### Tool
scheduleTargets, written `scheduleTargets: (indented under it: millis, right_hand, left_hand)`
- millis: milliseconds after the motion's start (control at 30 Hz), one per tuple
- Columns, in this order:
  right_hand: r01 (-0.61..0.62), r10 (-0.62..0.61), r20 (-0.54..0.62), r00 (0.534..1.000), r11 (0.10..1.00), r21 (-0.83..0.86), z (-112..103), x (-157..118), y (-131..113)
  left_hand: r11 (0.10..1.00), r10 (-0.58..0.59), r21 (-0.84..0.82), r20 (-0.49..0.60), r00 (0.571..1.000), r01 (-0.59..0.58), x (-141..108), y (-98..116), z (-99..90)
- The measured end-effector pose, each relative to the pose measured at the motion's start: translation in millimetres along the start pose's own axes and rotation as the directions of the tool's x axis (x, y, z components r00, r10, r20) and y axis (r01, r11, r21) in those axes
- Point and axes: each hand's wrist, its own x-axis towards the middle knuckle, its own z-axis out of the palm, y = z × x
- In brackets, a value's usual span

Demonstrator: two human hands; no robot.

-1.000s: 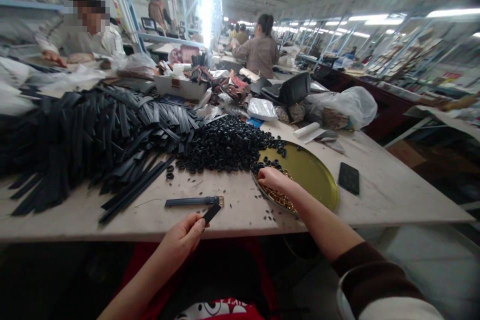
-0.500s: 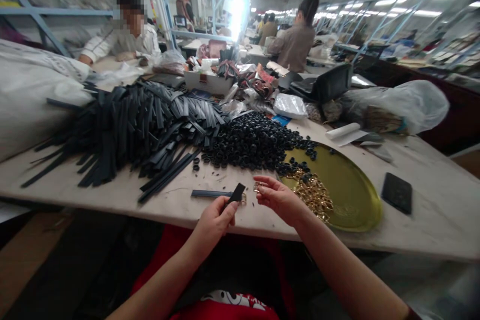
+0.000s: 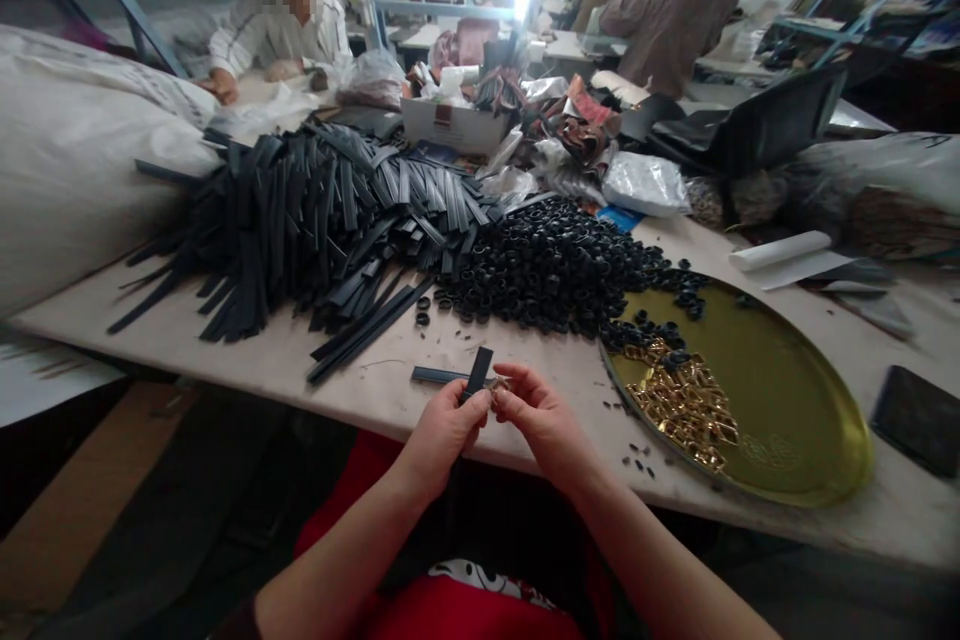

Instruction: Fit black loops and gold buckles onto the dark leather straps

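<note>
A black strap (image 3: 478, 370) is pinched in my left hand (image 3: 442, 428), its short end standing up past the thumb. My right hand (image 3: 546, 420) closes on a small gold buckle (image 3: 498, 386), which it brings up against the strap; whether the strap passes through it is hidden by the fingers. Behind my left hand another dark strap (image 3: 435, 375) lies on the table. To the right, a heap of gold buckles (image 3: 686, 410) rests on a round gold tray (image 3: 814, 420). Small black loops (image 3: 540, 265) are piled beyond my hands.
A big pile of black straps (image 3: 300, 220) covers the table's left, beside a white sack (image 3: 90, 180). A phone (image 3: 919, 420) lies at the right. Plastic bags and scraps crowd the back, around a white box (image 3: 454, 127). A co-worker (image 3: 289, 30) sits at the far left.
My right hand has moved left with the buckle, from apart to meeting the strap in my left hand. The view has shifted, so the table appears further left and higher.
</note>
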Motion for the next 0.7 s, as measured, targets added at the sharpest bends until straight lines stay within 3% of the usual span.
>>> scheduleTargets:
  millis: [100, 200, 267, 333, 400, 500, 600, 700]
  right_hand:
    - [0.069, -0.069, 0.004, 0.998, 0.984, -0.166, -2.5, -0.9, 1.6]
    - [0.223, -0.232, 0.032, 0.972, 0.871, -0.438, -6.1, -2.6, -0.6]
    - [0.246, -0.268, 0.022, 0.963, 0.844, -0.477, -7.4, -3.1, -3.5]
    - [0.16, -0.189, -0.057, 0.98, 0.929, -0.333, -7.0, -2.4, -5.8]
    - [0.011, -0.021, -0.142, 0.99, 0.997, -0.071, -4.3, -1.0, -6.5]
    - [-0.177, 0.217, -0.139, 0.966, 0.95, 0.257, 3.5, -0.9, -5.6]
    - [-0.265, 0.305, -0.076, 0.949, 0.906, 0.329, 11.9, -5.7, -4.6]
    - [-0.227, 0.26, -0.083, 0.962, 0.932, 0.282, 14.4, -11.8, -4.4]
  left_hand:
    - [0.989, 0.033, 0.143, -0.018, 0.999, -0.03, 3.1, 2.1, -1.1]
    - [0.954, 0.088, 0.288, -0.011, 0.996, -0.081, 4.0, 5.3, -4.4]
    - [0.938, 0.111, 0.329, 0.017, 0.994, -0.111, 2.3, 7.5, -8.1]
    - [0.92, 0.137, 0.364, 0.041, 0.99, -0.142, -2.0, 9.6, -12.9]
    - [0.884, 0.16, 0.435, 0.06, 0.985, -0.17, -8.3, 11.8, -17.5]
    - [0.821, 0.171, 0.532, 0.114, 0.979, -0.206, -18.3, 15.4, -22.0]
    - [0.783, 0.179, 0.571, 0.171, 0.969, -0.246, -24.4, 18.9, -23.4]
    - [0.753, 0.168, 0.6, 0.218, 0.961, -0.268, -27.3, 21.5, -23.6]
